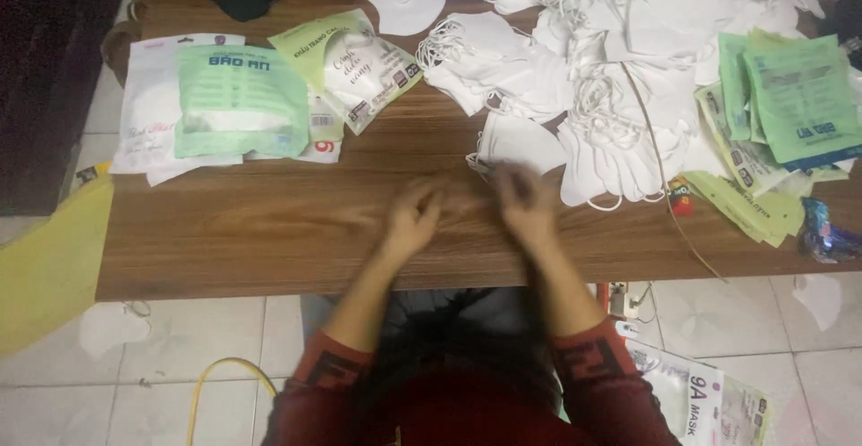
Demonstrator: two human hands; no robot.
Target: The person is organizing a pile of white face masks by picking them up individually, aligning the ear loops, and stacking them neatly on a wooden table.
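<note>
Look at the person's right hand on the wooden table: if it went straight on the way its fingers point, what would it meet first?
Probably the folded white mask lying just beyond the right hand; motion blur leaves the fingers' exact direction uncertain.

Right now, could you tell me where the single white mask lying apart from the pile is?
The single white mask lies at the table's far edge, between the green packet and the mask pile.

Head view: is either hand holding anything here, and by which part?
Cannot be told for sure. Both hands are motion-blurred over the bare wooden table. The left hand looks empty; the right hand is beside a white face mask, with no clear grip visible.
</note>
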